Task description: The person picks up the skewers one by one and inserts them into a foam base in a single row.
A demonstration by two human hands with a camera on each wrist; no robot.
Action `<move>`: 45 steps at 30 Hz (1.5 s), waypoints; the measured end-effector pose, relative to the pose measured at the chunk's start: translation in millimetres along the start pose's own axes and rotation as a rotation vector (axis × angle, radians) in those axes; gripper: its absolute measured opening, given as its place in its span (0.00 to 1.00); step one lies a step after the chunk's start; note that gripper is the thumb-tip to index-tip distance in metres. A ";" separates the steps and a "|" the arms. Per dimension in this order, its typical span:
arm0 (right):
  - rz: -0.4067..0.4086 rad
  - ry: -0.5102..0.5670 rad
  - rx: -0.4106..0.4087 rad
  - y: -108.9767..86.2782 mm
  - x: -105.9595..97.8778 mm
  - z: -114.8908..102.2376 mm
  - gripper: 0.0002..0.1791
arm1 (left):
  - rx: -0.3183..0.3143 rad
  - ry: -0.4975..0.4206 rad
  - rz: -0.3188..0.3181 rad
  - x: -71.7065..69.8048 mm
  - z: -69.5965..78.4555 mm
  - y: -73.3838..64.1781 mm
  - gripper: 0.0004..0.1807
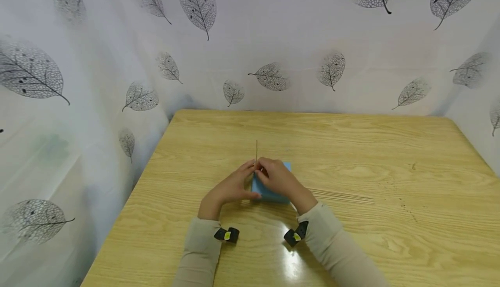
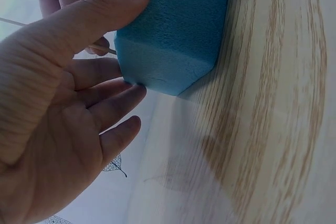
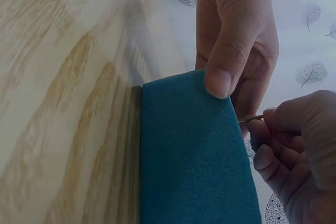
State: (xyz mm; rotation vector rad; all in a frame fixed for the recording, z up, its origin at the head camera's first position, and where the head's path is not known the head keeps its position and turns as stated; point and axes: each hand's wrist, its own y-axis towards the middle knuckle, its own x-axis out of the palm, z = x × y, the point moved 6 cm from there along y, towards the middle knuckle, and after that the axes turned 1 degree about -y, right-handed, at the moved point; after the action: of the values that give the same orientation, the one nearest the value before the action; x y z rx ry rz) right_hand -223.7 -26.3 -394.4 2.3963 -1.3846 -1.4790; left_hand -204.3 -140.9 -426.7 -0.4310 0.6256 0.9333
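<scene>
A blue foam block [image 1: 268, 194] with a rough, porous surface lies on the wooden table, a little left of its middle. My left hand [image 1: 233, 186] grips the block's left end, thumb on the near face and fingers round the far side. Above that end, my right hand [image 1: 278, 177] pinches a thin stick [image 1: 256, 150] between thumb and forefinger. The stick stands upright, its lower tip at the block's top face near the left edge. In the right wrist view the pinched stick [image 3: 253, 118] meets the foam [image 3: 184, 145] close to the left thumb.
Several thin sticks [image 1: 343, 196] lie flat on the table [image 1: 390, 148], right of the block and partly behind the right forearm. Small dark marks [image 1: 408, 211] dot the tabletop farther right. A white curtain [image 1: 297, 26] with a leaf print hangs behind and beside the table.
</scene>
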 end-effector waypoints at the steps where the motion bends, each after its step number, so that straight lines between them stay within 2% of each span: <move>1: -0.004 0.000 0.003 -0.4 0.1 0.1 0.02 | -0.001 0.001 -0.002 0.2 0.0 0.2 0.47; 9: 0.016 0.001 0.031 -1.7 -2.6 -0.8 0.02 | 0.008 0.009 -0.003 0.8 0.7 2.1 0.47; 18: -0.001 0.019 0.132 -10.3 -4.9 3.8 0.04 | -0.007 0.010 -0.008 4.5 1.3 2.7 0.48; 25: 0.029 0.012 0.165 -26.2 -22.5 7.5 0.10 | -0.042 0.016 -0.016 7.4 -2.5 3.6 0.50; 34: 0.092 -0.019 0.142 -50.9 -49.9 14.7 0.11 | -0.036 0.075 0.001 6.3 -3.5 2.2 0.51; 45: 0.089 -0.082 0.256 -82.3 -85.7 37.6 0.11 | -0.040 0.101 -0.011 6.3 0.1 -0.4 0.51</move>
State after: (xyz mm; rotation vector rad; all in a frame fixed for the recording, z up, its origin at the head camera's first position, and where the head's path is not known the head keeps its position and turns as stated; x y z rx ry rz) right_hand -209.7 97.4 -388.2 2.3973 -1.7746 -1.4755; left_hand -201.2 -137.3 -430.8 -0.5193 0.6966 0.9187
